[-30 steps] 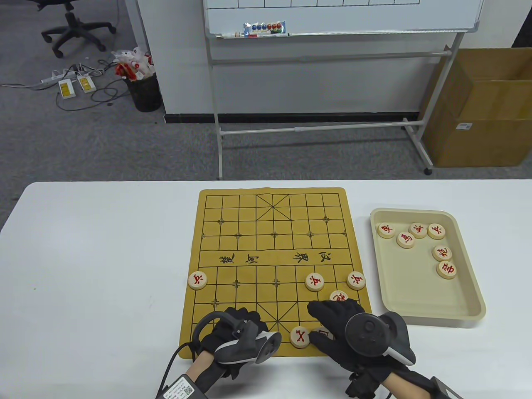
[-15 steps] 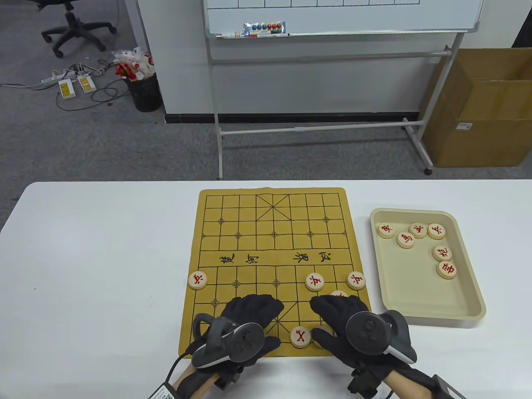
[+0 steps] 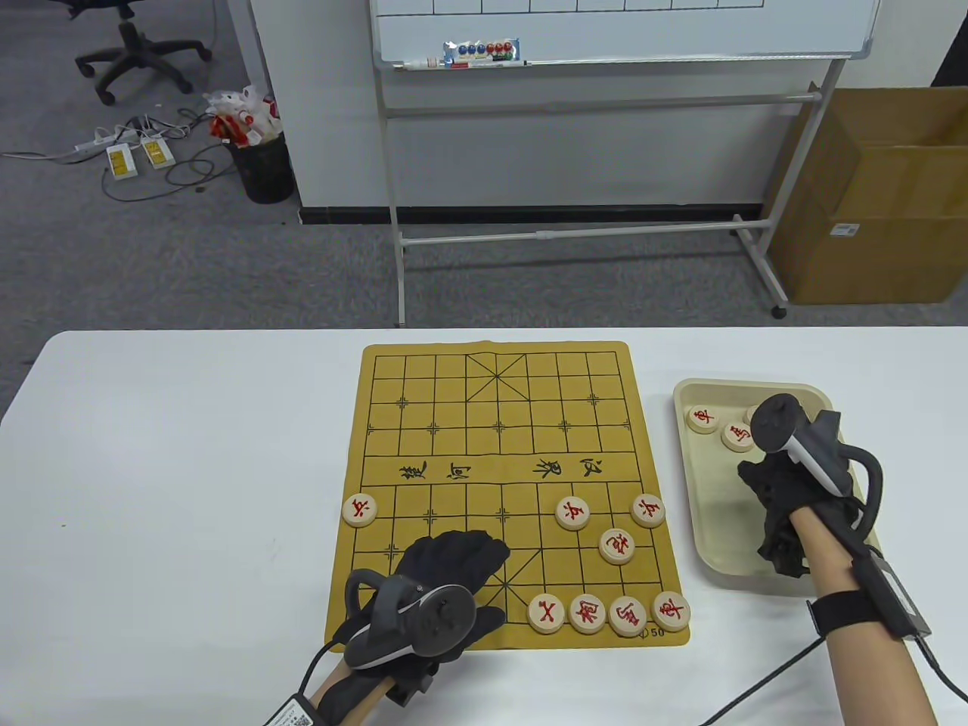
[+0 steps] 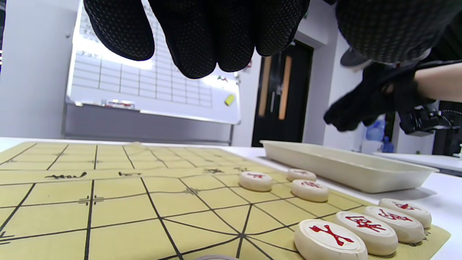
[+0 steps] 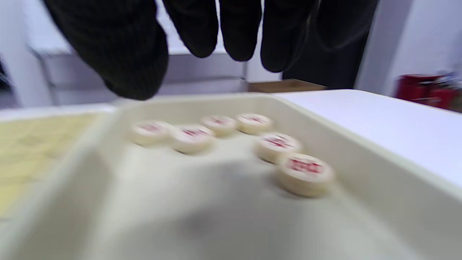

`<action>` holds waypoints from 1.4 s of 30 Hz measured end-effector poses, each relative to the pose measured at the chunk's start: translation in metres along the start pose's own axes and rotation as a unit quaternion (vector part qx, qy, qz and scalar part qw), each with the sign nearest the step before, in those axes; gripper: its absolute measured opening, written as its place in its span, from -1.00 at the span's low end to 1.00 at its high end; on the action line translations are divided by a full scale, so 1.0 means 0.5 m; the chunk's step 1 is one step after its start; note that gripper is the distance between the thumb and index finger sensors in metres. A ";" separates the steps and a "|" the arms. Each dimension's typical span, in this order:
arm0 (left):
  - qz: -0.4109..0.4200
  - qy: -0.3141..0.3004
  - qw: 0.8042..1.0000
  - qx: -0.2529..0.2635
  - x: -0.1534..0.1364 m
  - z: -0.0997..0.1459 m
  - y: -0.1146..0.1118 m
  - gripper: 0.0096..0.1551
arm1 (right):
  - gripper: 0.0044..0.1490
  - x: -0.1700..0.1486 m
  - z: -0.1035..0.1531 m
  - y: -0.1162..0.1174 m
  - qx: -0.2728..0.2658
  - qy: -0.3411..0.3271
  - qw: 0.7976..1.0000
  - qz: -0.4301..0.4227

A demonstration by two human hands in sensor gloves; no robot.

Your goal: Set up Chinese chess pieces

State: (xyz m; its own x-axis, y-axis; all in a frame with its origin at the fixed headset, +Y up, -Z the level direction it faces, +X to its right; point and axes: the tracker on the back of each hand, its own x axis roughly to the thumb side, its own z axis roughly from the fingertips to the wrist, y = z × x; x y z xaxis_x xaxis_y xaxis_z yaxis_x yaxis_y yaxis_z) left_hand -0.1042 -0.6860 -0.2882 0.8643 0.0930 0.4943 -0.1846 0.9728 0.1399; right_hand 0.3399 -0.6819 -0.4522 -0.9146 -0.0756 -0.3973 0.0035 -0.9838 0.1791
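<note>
The yellow board (image 3: pixel 499 423) lies in the middle of the table. A row of wooden pieces with red characters (image 3: pixel 608 612) stands on its near right edge, and it also shows in the left wrist view (image 4: pixel 361 231). A further piece (image 3: pixel 617 546) and three soldiers (image 3: pixel 572 513) stand above them. My left hand (image 3: pixel 457 563) rests palm down on the board's near left part, its fingers (image 4: pixel 202 39) straight and empty. My right hand (image 3: pixel 767 491) hovers over the beige tray (image 3: pixel 749 386), fingers (image 5: pixel 234 36) hanging loose and empty above several loose pieces (image 5: pixel 285 144).
The tray sits right of the board, close to the table's right front. My right hand hides part of the tray in the table view. A whiteboard stand (image 3: pixel 605 227) and a cardboard box (image 3: pixel 877 197) stand on the floor behind the table.
My right hand has left the board's near right edge and moved up over the tray, uncovering three pieces in the near row. My left hand has stayed flat on the board.
</note>
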 end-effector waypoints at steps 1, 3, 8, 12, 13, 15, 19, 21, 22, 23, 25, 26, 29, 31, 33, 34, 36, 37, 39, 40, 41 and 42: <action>0.000 0.000 1.000 -0.001 -0.001 0.000 -0.001 -0.05 | 0.07 -0.005 -0.012 0.010 0.004 0.010 1.000 0.019; 0.000 0.001 1.000 -0.002 -0.003 -0.001 -0.001 -0.05 | 0.06 -0.013 -0.035 0.034 0.021 0.035 0.998 0.045; 0.000 -0.001 1.000 -0.005 -0.002 -0.001 -0.001 -0.05 | 0.02 -0.007 -0.060 0.083 0.047 0.051 0.996 0.061; 0.000 -0.003 1.000 -0.005 0.000 -0.001 -0.002 -0.05 | 0.00 -0.003 -0.065 0.103 0.070 0.074 0.992 0.076; 0.001 -0.003 1.000 -0.005 0.000 -0.001 -0.002 -0.05 | -0.01 -0.004 -0.066 0.106 0.072 0.080 0.991 0.076; -0.003 -0.002 1.000 -0.006 0.000 -0.001 -0.002 -0.05 | -0.04 -0.005 -0.067 0.107 0.066 0.086 0.991 0.075; -0.004 0.001 1.000 -0.005 -0.001 -0.002 0.000 -0.06 | -0.06 -0.006 -0.063 0.103 0.030 0.092 0.990 0.106; -0.004 0.001 1.000 -0.005 -0.001 -0.001 0.000 -0.06 | -0.07 -0.007 -0.062 0.105 0.024 0.095 0.990 0.103; -0.002 0.001 1.000 -0.005 -0.001 -0.002 -0.001 -0.06 | -0.06 -0.006 -0.062 0.106 0.025 0.099 0.989 0.108; -0.002 0.001 1.000 -0.006 -0.001 -0.002 -0.001 -0.06 | -0.06 -0.007 -0.062 0.106 0.032 0.100 0.988 0.110; -0.003 0.001 1.000 -0.006 -0.001 -0.002 -0.001 -0.06 | -0.07 -0.009 -0.063 0.108 0.051 0.102 0.988 0.100; -0.003 0.001 1.000 -0.007 0.000 -0.002 -0.001 -0.06 | -0.09 -0.010 -0.064 0.110 0.064 0.101 0.989 0.092; -0.005 0.001 1.000 -0.007 0.000 -0.002 -0.001 -0.06 | -0.10 -0.011 -0.066 0.114 0.073 0.101 0.987 0.097; -0.005 0.002 1.000 -0.007 0.000 -0.002 -0.001 -0.06 | -0.09 -0.012 -0.066 0.115 0.077 0.099 0.988 0.090; -0.005 0.002 1.000 -0.009 0.000 -0.002 -0.002 -0.06 | -0.09 -0.011 -0.068 0.117 0.080 0.097 0.988 0.089; -0.006 0.002 1.000 -0.009 0.000 -0.002 -0.002 -0.06 | -0.09 -0.010 -0.068 0.117 0.082 0.093 0.988 0.091; -0.007 0.002 1.000 -0.009 0.001 -0.002 -0.001 -0.06 | -0.10 -0.008 -0.068 0.117 0.080 0.089 0.988 0.094; -0.007 0.001 1.000 -0.009 0.001 -0.002 -0.001 -0.06 | -0.10 -0.007 -0.067 0.116 0.080 0.089 0.988 0.095; -0.006 0.001 1.000 -0.008 0.002 -0.002 -0.001 -0.06 | -0.08 -0.004 -0.062 0.111 0.069 0.081 0.990 0.097; -0.005 0.001 1.000 -0.007 0.002 -0.002 -0.002 -0.06 | -0.07 -0.001 -0.058 0.104 0.063 0.077 0.990 0.099; -0.004 0.000 1.000 -0.006 0.002 -0.002 -0.002 -0.06 | -0.07 0.003 -0.049 0.092 0.050 0.068 0.991 0.100; -0.004 0.000 1.000 -0.005 0.002 -0.002 -0.002 -0.06 | -0.06 0.006 -0.042 0.083 0.039 0.062 0.993 0.097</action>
State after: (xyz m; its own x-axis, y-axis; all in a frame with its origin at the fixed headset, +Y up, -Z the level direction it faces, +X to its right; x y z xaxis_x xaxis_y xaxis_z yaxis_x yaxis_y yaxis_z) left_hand -0.1026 -0.6867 -0.2886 0.8656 0.0851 0.4935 -0.1731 0.9755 0.1355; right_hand 0.3460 -0.7265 -0.4649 -0.8431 -0.2871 -0.4548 0.1395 -0.9334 0.3306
